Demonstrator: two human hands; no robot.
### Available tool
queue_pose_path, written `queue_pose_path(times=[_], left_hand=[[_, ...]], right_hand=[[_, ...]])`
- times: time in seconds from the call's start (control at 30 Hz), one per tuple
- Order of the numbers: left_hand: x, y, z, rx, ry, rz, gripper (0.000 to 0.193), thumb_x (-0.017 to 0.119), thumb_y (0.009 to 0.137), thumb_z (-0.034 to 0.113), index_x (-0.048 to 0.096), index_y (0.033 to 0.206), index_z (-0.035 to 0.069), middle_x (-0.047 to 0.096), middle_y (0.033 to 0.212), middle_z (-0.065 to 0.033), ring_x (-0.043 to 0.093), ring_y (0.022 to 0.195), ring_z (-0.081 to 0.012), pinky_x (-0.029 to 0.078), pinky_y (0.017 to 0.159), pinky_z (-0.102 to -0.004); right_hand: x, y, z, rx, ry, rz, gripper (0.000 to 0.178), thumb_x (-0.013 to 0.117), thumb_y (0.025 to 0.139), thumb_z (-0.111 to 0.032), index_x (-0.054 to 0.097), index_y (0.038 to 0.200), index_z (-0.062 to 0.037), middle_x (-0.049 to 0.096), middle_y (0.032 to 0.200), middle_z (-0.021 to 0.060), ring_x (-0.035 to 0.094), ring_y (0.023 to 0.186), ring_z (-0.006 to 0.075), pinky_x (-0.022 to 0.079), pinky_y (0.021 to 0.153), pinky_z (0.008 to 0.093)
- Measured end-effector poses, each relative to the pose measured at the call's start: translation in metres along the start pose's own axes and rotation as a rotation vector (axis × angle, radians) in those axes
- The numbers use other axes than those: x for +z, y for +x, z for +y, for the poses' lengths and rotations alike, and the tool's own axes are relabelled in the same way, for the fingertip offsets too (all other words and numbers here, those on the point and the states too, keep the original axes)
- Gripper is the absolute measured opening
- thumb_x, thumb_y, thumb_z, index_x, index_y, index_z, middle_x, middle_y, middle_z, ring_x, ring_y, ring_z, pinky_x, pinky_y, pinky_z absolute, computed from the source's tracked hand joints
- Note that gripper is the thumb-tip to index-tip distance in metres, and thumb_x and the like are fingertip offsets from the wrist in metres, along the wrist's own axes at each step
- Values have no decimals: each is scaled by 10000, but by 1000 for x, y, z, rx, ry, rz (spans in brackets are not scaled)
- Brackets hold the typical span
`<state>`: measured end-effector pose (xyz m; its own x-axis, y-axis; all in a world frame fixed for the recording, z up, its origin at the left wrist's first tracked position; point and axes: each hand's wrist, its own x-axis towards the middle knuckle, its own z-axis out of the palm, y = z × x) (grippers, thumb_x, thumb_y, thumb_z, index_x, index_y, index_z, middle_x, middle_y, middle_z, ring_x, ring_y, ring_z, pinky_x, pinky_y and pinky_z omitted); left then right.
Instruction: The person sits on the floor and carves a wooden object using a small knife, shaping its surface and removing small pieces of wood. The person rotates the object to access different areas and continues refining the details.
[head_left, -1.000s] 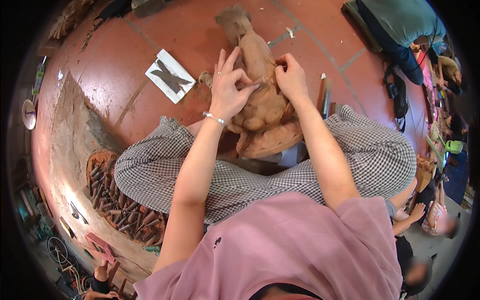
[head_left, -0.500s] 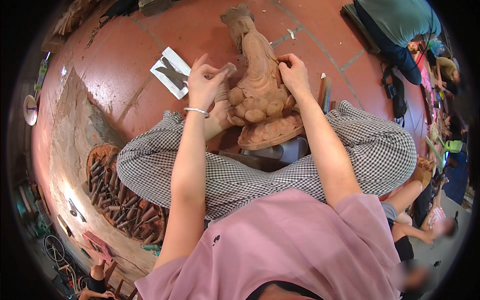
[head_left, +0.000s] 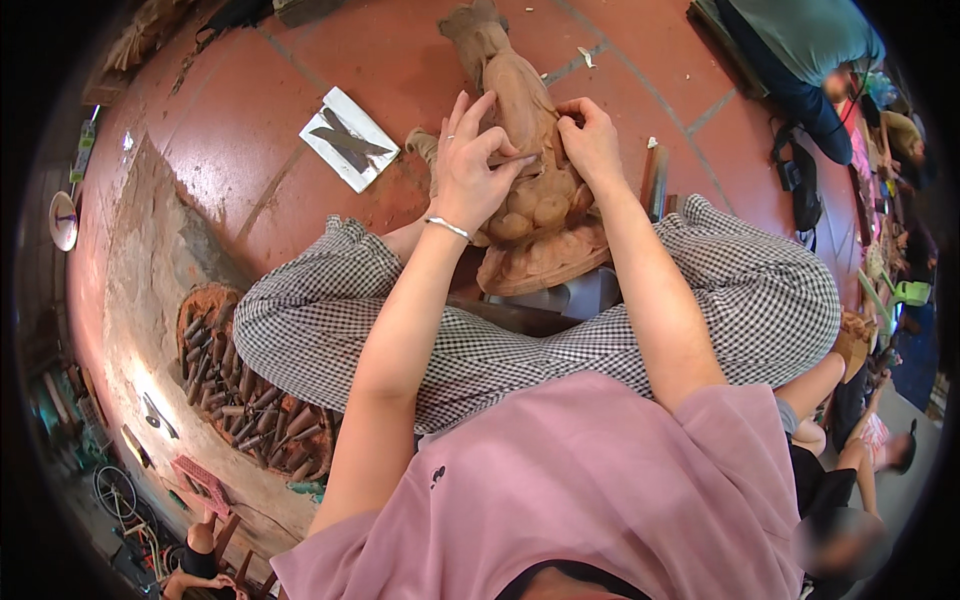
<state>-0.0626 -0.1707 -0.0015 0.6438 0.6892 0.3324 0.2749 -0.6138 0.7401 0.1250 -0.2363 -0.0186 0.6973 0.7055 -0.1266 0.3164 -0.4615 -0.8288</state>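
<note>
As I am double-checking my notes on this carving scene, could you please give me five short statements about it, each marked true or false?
1. The left hand holds a small brown piece over the carved wooden figure. True.
2. The silvery bracelet is on the right wrist. False: it is on the left wrist.
3. Two dark strips lie crossed on a white pad. True.
4. The right hand lies flat on the trousers. False: it is raised at the figure's edge, its fingers bent.
5. The heap of stick-like tools is on the person's right. False: it is on the person's left.
</note>
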Motion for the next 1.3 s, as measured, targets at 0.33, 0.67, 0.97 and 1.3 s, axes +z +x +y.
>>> queue_pose_path(times=[0.33,0.67,0.97,1.3], left_hand=[[5,10,-17,39,-133,-25,263,876,700,177,641,722,62,332,1585,-275,212,1490,-505,249,1176,-616],[-9,-5,-21,-121,-191,-95,325,906,680,247,635,688,68,377,1575,-239,193,1497,-506,141,1153,-720],[1,-7,17,-159,124,17,287,859,738,264,653,683,71,405,1559,-225,232,1488,-487,182,1134,-732],[11,1,27,-160,109,54,268,820,782,195,627,666,50,431,1536,-235,240,1489,-474,157,1150,-715]], right_hand=[[0,-4,-10,-52,-79,22,256,594,862,-147,710,1067,-46,743,1007,156,709,981,295,535,893,397],[-2,-3,-7,-24,-38,6,251,591,854,-138,703,1057,-42,742,998,155,707,977,302,537,885,394],[-2,-4,0,9,47,-6,247,595,853,-144,696,1052,-37,741,991,158,710,960,310,536,881,400],[-1,-1,5,29,81,-25,245,596,849,-142,693,1046,-33,740,994,160,709,971,306,534,887,397]])
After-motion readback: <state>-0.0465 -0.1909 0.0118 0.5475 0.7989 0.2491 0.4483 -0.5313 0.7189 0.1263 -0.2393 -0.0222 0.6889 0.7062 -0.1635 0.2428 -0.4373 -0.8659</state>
